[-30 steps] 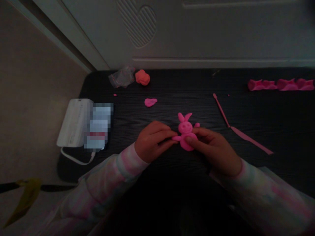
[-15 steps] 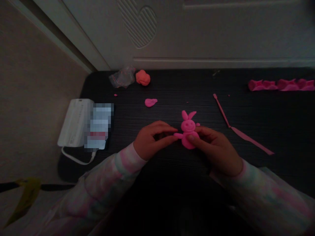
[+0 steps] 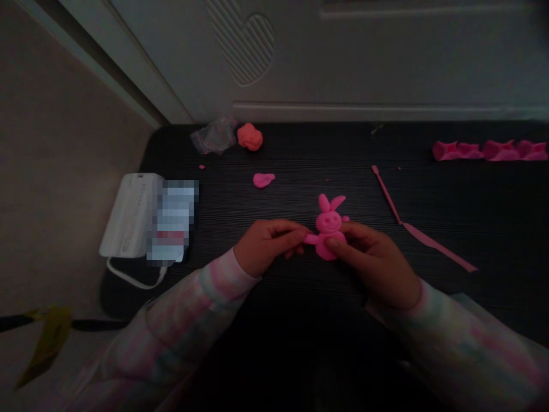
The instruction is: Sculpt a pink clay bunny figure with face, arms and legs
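Note:
A pink clay rabbit figure (image 3: 329, 223), with two ears, a marked face and a round body, is held upright over the dark table. My right hand (image 3: 380, 260) grips its body, the thumb across the front and the fingers behind. My left hand (image 3: 274, 246) pinches the outer end of the rabbit's arm on the left, thumb and forefinger together. The other arm sticks out above my right fingers. Beyond the hands lies a flattened pink clay piece (image 3: 263, 180). To the right are a thin pink modelling tool (image 3: 386, 194) and a pink clay knife (image 3: 440, 246).
An orange clay lump (image 3: 250, 137) sits by a crumpled clear plastic bag (image 3: 214, 135) at the back. At left, a white power bank (image 3: 131, 214) is cabled to a phone (image 3: 174, 220). A pink moulded strip (image 3: 489, 150) lies back right. A pale panel (image 3: 364, 63) rises behind the table (image 3: 300, 149).
My left thumb and forefinger have closed on the end of the rabbit's arm, where they were apart around it before. The figure has tilted slightly; my right hand keeps its hold.

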The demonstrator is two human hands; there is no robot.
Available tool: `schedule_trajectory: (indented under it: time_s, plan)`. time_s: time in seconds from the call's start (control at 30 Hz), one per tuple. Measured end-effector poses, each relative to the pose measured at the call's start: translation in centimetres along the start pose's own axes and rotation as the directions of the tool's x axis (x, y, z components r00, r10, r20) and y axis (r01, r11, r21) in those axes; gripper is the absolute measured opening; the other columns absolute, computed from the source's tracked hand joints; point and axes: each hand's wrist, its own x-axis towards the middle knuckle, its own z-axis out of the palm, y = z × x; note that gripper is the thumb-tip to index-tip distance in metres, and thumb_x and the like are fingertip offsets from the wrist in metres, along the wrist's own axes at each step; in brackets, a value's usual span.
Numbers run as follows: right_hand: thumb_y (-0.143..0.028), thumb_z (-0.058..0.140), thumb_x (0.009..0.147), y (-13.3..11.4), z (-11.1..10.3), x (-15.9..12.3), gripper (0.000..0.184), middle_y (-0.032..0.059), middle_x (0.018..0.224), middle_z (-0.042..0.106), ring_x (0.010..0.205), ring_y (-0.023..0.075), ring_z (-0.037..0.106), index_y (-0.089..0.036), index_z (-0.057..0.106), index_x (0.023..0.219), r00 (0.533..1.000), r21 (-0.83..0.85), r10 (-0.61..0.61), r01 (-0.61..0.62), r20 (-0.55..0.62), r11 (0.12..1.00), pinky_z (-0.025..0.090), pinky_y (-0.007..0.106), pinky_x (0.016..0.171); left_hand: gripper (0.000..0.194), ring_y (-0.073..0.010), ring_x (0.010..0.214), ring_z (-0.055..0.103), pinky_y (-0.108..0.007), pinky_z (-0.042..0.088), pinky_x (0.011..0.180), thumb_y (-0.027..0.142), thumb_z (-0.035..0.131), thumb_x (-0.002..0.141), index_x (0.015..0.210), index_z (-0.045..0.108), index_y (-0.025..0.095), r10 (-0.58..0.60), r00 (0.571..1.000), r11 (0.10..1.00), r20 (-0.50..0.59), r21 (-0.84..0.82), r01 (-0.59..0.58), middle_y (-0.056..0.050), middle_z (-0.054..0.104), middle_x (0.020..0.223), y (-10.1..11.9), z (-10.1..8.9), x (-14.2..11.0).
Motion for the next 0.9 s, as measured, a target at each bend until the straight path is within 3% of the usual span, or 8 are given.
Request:
schedule_trajectory:
  time_s: [0.17,0.37,0.43,0.5,0.57,0.63,0.8,0.9]
  plan:
    - [-0.027,0.063,0.067,-0.4,0.3,0.1,0.015,-0.0003,0.077,0.067,0.068,0.0119,0.06,-0.019,0.063,0.08,1.0,0.031,0.028,-0.029,0.003,0.999,0.046,0.025,0.064,0.016,-0.0067,0.05,0.052,-0.018,0.04,0.044,0.025,0.058,0.07,0.082,0.06,0.015,0.051,0.999,0.998,0.002,-0.041,-0.05,0.001,0.061,0.062,-0.3,0.3,0.0]
    - [-0.029,0.06,0.07,-0.5,0.8,0.1,0.025,0.0022,0.088,0.067,0.08,0.0148,0.062,-0.019,0.059,0.093,0.998,-0.037,0.033,-0.032,0.046,0.999,0.05,0.028,0.072,0.013,-0.0072,0.05,0.054,-0.017,0.041,0.042,0.019,0.057,0.071,0.083,0.057,0.014,0.102,0.994,0.979,-0.039,0.179,-0.094,0.001,0.063,0.065,-0.2,0.6,-0.3]
    - [-0.031,0.058,0.072,-0.4,0.6,0.1,0.031,0.0029,0.087,0.066,0.078,0.0146,0.063,-0.019,0.056,0.1,0.999,-0.129,0.003,0.001,0.033,0.992,0.051,0.028,0.07,0.015,-0.0084,0.051,0.054,-0.02,0.043,0.044,0.022,0.056,0.073,0.085,0.058,0.014,0.182,0.981,0.915,-0.07,0.376,-0.143,-0.001,0.063,0.067,-0.2,0.4,-0.3]
    - [-0.031,0.056,0.072,-0.3,0.3,0.0,0.033,0.0041,0.083,0.066,0.07,0.0144,0.063,-0.017,0.055,0.102,0.998,-0.269,-0.055,0.05,-0.01,0.962,0.052,0.027,0.065,0.016,-0.012,0.062,0.056,-0.026,0.047,0.056,0.024,0.057,0.072,0.083,0.06,0.013,0.357,0.932,0.739,-0.065,0.63,-0.24,-0.004,0.064,0.073,-0.2,0.0,-0.2]
    - [-0.031,0.055,0.073,-0.4,-0.2,-0.1,0.032,0.0053,0.079,0.065,0.064,0.0143,0.062,-0.015,0.056,0.101,0.988,-0.412,-0.137,0.098,-0.066,0.906,0.052,0.027,0.058,0.016,-0.0165,0.074,0.056,-0.034,0.047,0.069,0.025,0.059,0.07,0.081,0.062,0.013,0.509,0.861,0.508,0.001,0.807,-0.301,-0.006,0.064,0.079,-0.2,-0.4,0.0]
    - [-0.03,0.053,0.074,-0.5,-1.0,-0.1,0.028,0.0057,0.077,0.064,0.061,0.0142,0.061,-0.015,0.057,0.097,0.964,-0.536,-0.242,0.149,-0.108,0.831,0.051,0.026,0.055,0.02,-0.0193,0.083,0.055,-0.038,0.045,0.076,0.025,0.059,0.069,0.085,0.062,0.013,0.575,0.817,0.378,0.04,0.873,-0.309,-0.007,0.064,0.085,-0.2,-0.7,0.2]
    - [-0.024,0.048,0.078,-0.7,-3.2,0.5,0.017,0.0065,0.076,0.062,0.067,0.0161,0.058,-0.017,0.059,0.089,0.858,-0.791,-0.513,0.299,-0.022,0.534,0.049,0.03,0.062,0.013,-0.0177,0.078,0.054,-0.035,0.045,0.071,0.022,0.056,0.07,0.078,0.06,0.013,0.604,0.797,0.334,0.021,0.901,-0.277,-0.006,0.06,0.078,0.0,-1.0,0.0]
    - [-0.025,0.05,0.077,-0.1,-4.1,1.2,0.022,0.0099,0.089,0.06,0.084,0.0206,0.056,-0.015,0.059,0.094,0.84,-0.845,-0.529,0.365,0.118,0.391,0.047,0.036,0.076,0.012,-0.0181,0.08,0.052,-0.036,0.043,0.073,0.021,0.057,0.069,0.079,0.062,0.015,0.626,0.769,0.237,0.131,0.907,-0.347,-0.006,0.06,0.08,0.1,-0.9,-0.4]
